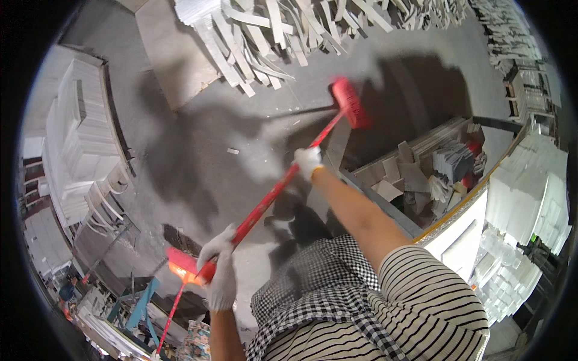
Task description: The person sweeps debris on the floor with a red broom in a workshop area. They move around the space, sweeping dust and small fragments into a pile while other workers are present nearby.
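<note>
A long red broom (265,203) runs diagonally in front of me, its slightly blurred red head (351,103) low over or on the grey floor, far from me. My left hand (220,265), in a white glove, is wrapped round the handle close to my body. Farther along the same handle, my right hand (308,161), also white-gloved, grips it. Small white scraps (233,151) lie on the floor left of the broom. Beside my left hand is a second broom head, red and orange (182,266), with a thin red handle (171,319) reaching down to the lower edge.
White strips (265,36) hang or spill in a tangled heap at the far side, near a tan board (171,54). An open bin of offcuts (415,168) stands at right. White stacks (84,144) line the left; more white stacks (527,186) stand far right.
</note>
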A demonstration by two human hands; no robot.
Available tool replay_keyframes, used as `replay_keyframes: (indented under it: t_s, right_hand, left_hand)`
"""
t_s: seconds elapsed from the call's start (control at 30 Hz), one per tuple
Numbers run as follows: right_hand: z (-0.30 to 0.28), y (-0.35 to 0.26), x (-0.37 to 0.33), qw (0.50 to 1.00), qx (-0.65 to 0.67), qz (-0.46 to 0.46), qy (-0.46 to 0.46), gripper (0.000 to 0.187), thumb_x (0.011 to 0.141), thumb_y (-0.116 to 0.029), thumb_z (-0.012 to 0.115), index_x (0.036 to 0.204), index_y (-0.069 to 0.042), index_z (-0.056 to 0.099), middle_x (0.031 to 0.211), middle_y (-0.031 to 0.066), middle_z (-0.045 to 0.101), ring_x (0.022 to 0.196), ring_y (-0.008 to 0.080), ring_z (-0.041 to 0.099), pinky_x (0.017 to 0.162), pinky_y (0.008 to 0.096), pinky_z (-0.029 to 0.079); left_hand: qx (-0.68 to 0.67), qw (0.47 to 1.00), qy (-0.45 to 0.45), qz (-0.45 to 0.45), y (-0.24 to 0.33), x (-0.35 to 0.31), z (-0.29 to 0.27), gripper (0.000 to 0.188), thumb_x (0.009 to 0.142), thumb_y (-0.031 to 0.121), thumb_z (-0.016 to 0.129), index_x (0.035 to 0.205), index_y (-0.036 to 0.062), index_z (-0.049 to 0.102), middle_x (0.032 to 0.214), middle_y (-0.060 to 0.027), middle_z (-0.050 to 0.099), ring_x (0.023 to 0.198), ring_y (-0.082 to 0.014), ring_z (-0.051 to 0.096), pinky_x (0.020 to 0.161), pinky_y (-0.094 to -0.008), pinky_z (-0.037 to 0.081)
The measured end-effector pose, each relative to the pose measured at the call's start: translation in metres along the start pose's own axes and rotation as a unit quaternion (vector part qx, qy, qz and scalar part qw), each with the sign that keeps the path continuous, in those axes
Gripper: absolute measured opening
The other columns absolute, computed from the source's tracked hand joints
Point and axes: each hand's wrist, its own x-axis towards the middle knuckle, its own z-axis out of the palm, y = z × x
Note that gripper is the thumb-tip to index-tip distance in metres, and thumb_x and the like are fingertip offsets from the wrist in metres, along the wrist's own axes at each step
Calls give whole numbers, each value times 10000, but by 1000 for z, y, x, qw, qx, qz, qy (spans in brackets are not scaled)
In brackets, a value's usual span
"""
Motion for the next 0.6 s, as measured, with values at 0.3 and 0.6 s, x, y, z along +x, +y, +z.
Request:
replay_keyframes:
  t_s: [0.3,0.6]
  right_hand:
    - [127,-13,-289,958,72,180,-212,538,830,-49,520,1291,-61,243,1094,192,489,720,320,615,617,539,559]
    - [105,-16,-429,944,64,92,-310,347,888,-135,602,1158,-93,388,922,64,530,716,219,600,692,506,578]
  left_hand:
    - [20,976,160,143,65,-167,-117,157,898,160,614,917,4,609,1046,-162,658,1085,-353,608,1049,-511,406]
    - [-47,929,226,288,79,-271,-174,275,894,241,621,919,0,492,948,-167,566,951,-337,590,939,-518,477]
